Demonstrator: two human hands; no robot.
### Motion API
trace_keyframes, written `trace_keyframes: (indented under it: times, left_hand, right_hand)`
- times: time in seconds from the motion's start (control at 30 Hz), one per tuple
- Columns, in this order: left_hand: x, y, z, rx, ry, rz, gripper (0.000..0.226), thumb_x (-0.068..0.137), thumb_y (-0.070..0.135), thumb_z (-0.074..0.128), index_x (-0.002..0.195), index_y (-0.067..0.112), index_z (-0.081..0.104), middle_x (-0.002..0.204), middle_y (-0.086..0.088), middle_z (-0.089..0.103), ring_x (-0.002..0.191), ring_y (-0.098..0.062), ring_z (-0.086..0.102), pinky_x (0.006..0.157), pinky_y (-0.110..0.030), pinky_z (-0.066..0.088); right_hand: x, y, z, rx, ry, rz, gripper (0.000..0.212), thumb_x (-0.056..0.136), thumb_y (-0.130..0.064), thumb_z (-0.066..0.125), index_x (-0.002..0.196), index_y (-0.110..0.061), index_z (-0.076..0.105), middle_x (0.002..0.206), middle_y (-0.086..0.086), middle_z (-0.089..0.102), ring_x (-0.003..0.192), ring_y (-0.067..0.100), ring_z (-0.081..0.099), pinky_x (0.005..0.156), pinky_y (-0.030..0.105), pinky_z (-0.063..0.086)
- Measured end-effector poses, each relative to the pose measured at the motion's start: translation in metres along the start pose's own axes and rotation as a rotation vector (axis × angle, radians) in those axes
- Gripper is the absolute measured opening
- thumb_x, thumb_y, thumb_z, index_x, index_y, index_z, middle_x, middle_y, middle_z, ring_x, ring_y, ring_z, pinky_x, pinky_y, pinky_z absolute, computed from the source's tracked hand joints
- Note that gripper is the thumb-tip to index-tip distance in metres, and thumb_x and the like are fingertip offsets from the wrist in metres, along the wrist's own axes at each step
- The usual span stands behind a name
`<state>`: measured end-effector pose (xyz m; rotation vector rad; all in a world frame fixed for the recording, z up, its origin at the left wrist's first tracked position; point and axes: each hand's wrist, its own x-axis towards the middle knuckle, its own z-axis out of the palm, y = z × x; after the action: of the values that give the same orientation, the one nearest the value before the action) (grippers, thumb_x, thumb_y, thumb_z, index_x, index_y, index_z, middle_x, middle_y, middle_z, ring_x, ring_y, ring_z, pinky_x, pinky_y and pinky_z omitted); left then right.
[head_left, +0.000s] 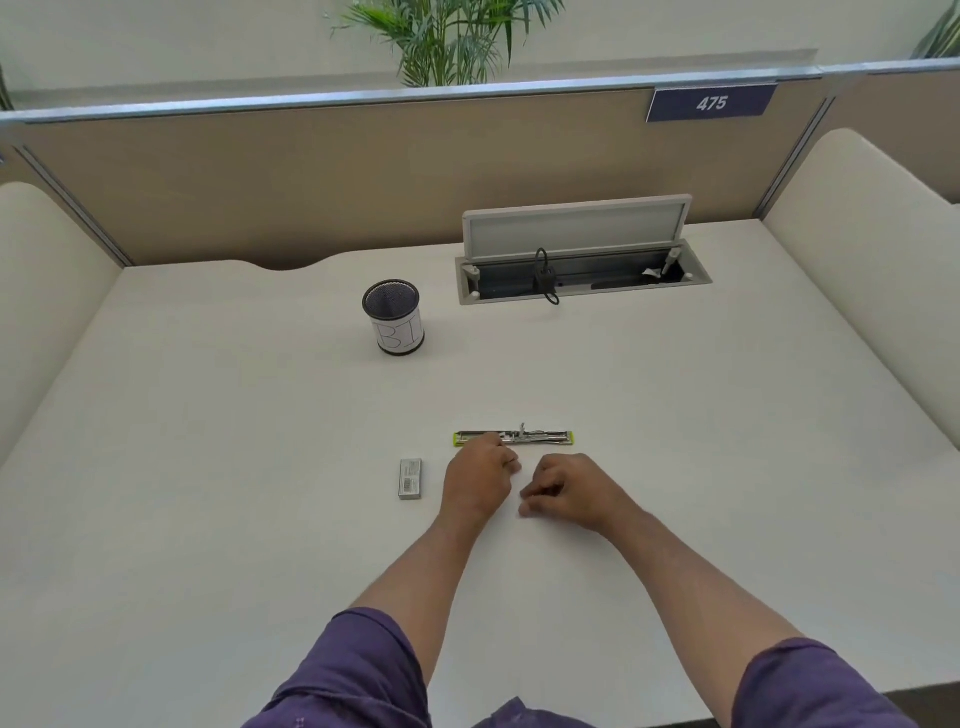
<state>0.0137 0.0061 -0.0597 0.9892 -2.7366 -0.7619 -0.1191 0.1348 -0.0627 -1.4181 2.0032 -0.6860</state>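
An opened stapler (540, 437), laid out flat with green ends and a bare metal channel, lies across the white desk (208, 493) in front of me. My left hand (478, 480) reaches over its left part, fingertips on or at the metal; whether they pinch it is hidden. My right hand (569, 491) rests on the desk just below the stapler's middle, fingers curled, maybe pinching something too small to make out. A small grey staple box (410, 478) lies to the left of my left hand.
A black mesh pen cup (393, 317) with a white label stands further back. An open cable hatch (582, 270) with a plug sits at the back right. Cream side dividers (872, 270) and a tan partition (311, 182) enclose the desk.
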Motion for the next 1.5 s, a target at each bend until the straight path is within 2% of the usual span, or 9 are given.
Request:
trace_keyframes:
  times: [0.2, 0.37, 0.5, 0.6, 0.87, 1.03, 1.2, 1.37, 1.5]
  left_hand:
    - [0.003, 0.004, 0.002, 0.018, -0.005, -0.031, 0.016, 0.095, 0.019, 0.061, 0.091, 0.015, 0.076, 0.1, 0.001, 0.065, 0.098, -0.021, 0.061, 0.07, -0.033, 0.048]
    - [0.009, 0.01, -0.004, 0.06, -0.115, -0.07, 0.006, 0.092, 0.015, 0.062, 0.094, 0.018, 0.067, 0.109, 0.001, 0.06, 0.103, -0.022, 0.06, 0.071, -0.031, 0.044]
    - [0.011, 0.015, -0.005, 0.133, -0.204, -0.08, 0.02, 0.086, 0.015, 0.063, 0.106, 0.015, 0.063, 0.117, -0.004, 0.057, 0.112, -0.026, 0.056, 0.084, -0.039, 0.051]
    - [0.012, 0.02, -0.005, 0.207, -0.242, -0.061, 0.03, 0.085, 0.02, 0.067, 0.113, 0.011, 0.06, 0.12, -0.008, 0.056, 0.113, -0.028, 0.055, 0.085, -0.041, 0.051]
    - [0.007, 0.026, -0.006, 0.364, -0.187, -0.078, 0.029, 0.085, 0.005, 0.067, 0.113, 0.01, 0.062, 0.118, -0.01, 0.062, 0.11, -0.03, 0.061, 0.077, -0.037, 0.052]
    - [0.003, 0.023, 0.001, 0.377, -0.215, -0.07, 0.047, 0.082, 0.017, 0.076, 0.124, 0.007, 0.055, 0.127, -0.012, 0.056, 0.117, -0.03, 0.055, 0.084, -0.039, 0.053]
    - [-0.001, 0.02, 0.007, 0.403, -0.237, -0.044, 0.064, 0.081, 0.035, 0.079, 0.128, 0.004, 0.048, 0.129, -0.014, 0.049, 0.116, -0.031, 0.053, 0.082, -0.039, 0.053]
    - [-0.007, 0.017, 0.013, 0.463, -0.212, 0.004, 0.062, 0.082, 0.027, 0.076, 0.13, 0.002, 0.045, 0.132, -0.015, 0.046, 0.115, -0.03, 0.051, 0.08, -0.037, 0.054]
    - [-0.008, 0.011, 0.012, 0.372, -0.2, 0.0, 0.051, 0.082, 0.018, 0.068, 0.127, 0.005, 0.047, 0.13, -0.013, 0.046, 0.117, -0.03, 0.049, 0.08, -0.037, 0.052]
  right_hand:
    - [-0.001, -0.002, 0.002, -0.008, -0.014, 0.016, 0.011, 0.076, -0.031, 0.085, 0.086, -0.026, 0.083, 0.085, -0.013, 0.069, 0.077, 0.003, 0.064, 0.075, 0.026, 0.055]
    - [0.0, -0.004, 0.002, -0.013, -0.018, 0.013, 0.006, 0.076, -0.03, 0.082, 0.081, -0.029, 0.079, 0.084, -0.011, 0.068, 0.078, 0.006, 0.064, 0.075, 0.029, 0.056]
    - [0.0, -0.004, 0.003, -0.016, -0.002, 0.0, 0.007, 0.076, -0.026, 0.083, 0.083, -0.024, 0.08, 0.085, -0.007, 0.069, 0.075, 0.007, 0.064, 0.073, 0.026, 0.054]
    - [0.0, -0.003, 0.003, -0.008, 0.003, 0.006, 0.008, 0.076, -0.025, 0.084, 0.083, -0.023, 0.08, 0.084, -0.007, 0.069, 0.075, 0.007, 0.064, 0.07, 0.02, 0.05]
    - [-0.003, 0.001, 0.004, 0.029, 0.041, 0.021, 0.006, 0.076, -0.027, 0.084, 0.08, -0.029, 0.08, 0.082, -0.01, 0.069, 0.075, 0.007, 0.065, 0.069, 0.016, 0.05]
    - [-0.005, 0.003, 0.006, 0.04, 0.059, 0.024, 0.007, 0.075, -0.028, 0.083, 0.08, -0.029, 0.079, 0.081, -0.013, 0.068, 0.074, 0.007, 0.065, 0.07, 0.022, 0.053]
    - [-0.005, 0.005, 0.007, 0.034, 0.084, 0.007, 0.007, 0.075, -0.028, 0.084, 0.08, -0.028, 0.08, 0.079, -0.012, 0.067, 0.073, 0.007, 0.065, 0.068, 0.02, 0.051]
    - [-0.005, 0.004, 0.008, 0.03, 0.095, -0.005, 0.008, 0.075, -0.029, 0.085, 0.081, -0.027, 0.081, 0.077, -0.012, 0.066, 0.071, 0.006, 0.063, 0.068, 0.023, 0.052]
    - [-0.005, 0.003, 0.007, 0.039, 0.122, 0.044, 0.005, 0.077, -0.026, 0.085, 0.079, -0.026, 0.08, 0.078, -0.011, 0.068, 0.072, 0.006, 0.063, 0.068, 0.022, 0.052]
